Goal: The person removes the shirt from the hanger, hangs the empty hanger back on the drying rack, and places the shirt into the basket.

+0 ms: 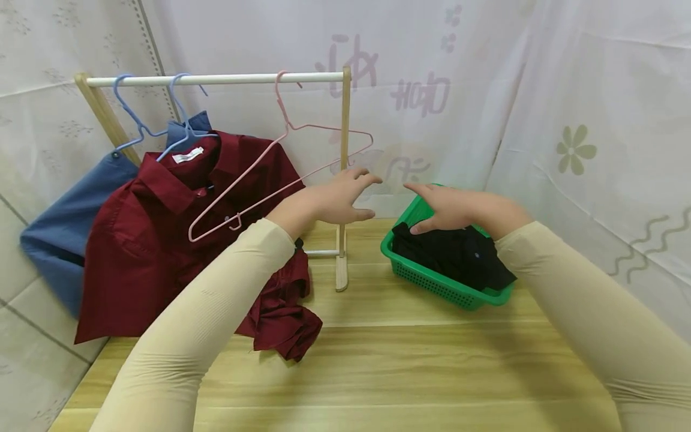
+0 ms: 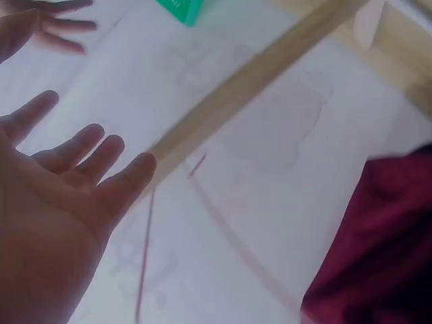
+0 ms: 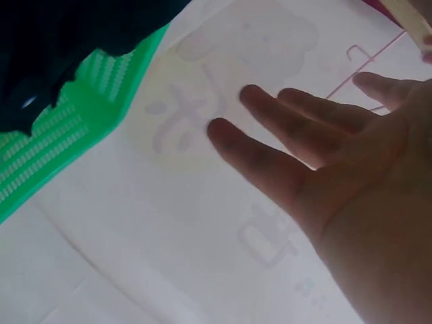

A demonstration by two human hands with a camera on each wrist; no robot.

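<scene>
My left hand [image 1: 341,198] is raised in front of the rack's right post with its fingers spread, holding nothing. Facing it, my right hand [image 1: 452,207] hovers above the green basket [image 1: 432,287], also with loose fingers and nothing in them. Inside the basket lies a crumpled black garment [image 1: 459,255]. A pink hanger [image 1: 245,174] hangs bare from the rail, left of my left hand. Next to it a dark red shirt [image 1: 156,240] hangs on a blue hanger [image 1: 186,114]. In the right wrist view the basket [image 3: 101,101] is at the upper left, apart from my right hand [image 3: 337,155].
The wooden rack [image 1: 345,132] with its white rail [image 1: 232,78] stands at the left on a wood-grain table [image 1: 405,372]. A blue garment [image 1: 59,222] hangs behind the red shirt on another blue hanger [image 1: 129,111]. Printed white curtains [image 1: 459,72] enclose the back and sides.
</scene>
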